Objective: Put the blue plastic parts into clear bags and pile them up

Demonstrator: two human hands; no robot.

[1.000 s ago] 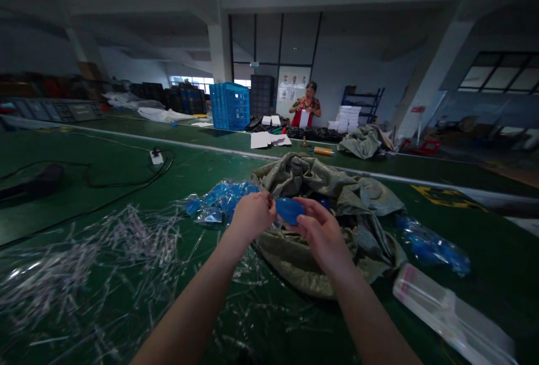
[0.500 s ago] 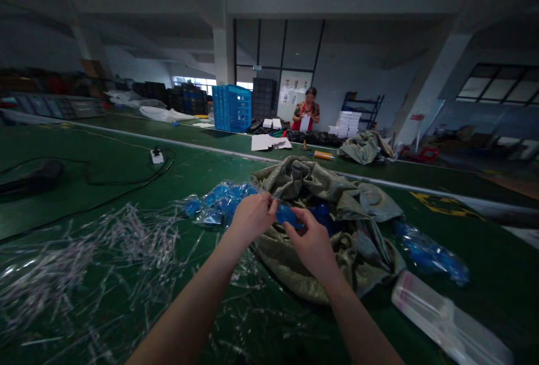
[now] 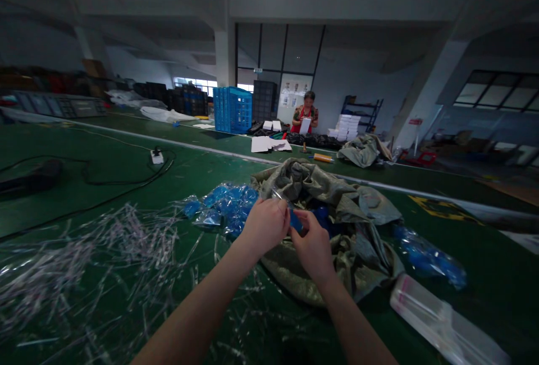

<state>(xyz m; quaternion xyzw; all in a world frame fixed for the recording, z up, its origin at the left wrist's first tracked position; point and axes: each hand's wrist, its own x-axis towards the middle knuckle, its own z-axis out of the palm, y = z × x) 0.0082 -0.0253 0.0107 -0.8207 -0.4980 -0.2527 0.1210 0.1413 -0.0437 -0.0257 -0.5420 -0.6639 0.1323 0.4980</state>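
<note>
Pinching blue piece [image 3: 297,223] between left hand [image 3: 266,224] and right hand [image 3: 314,244], by left side of olive sack [image 3: 349,267]. Lies just right of left hand, at right fingertips, so nearer right. Got right thumb and fingers nearly closed on it. Left bunched tight, seemingly on clear film [image 3: 275,192], can't really tell. Can't read long axis either, too covered. Farther out on tabletop [image 3: 197,177]: wrapped blue pieces [image 3: 227,205] and loose clear strips [image 3: 138,236] leftward, flat clear bags [image 3: 446,323] rightward.
</note>
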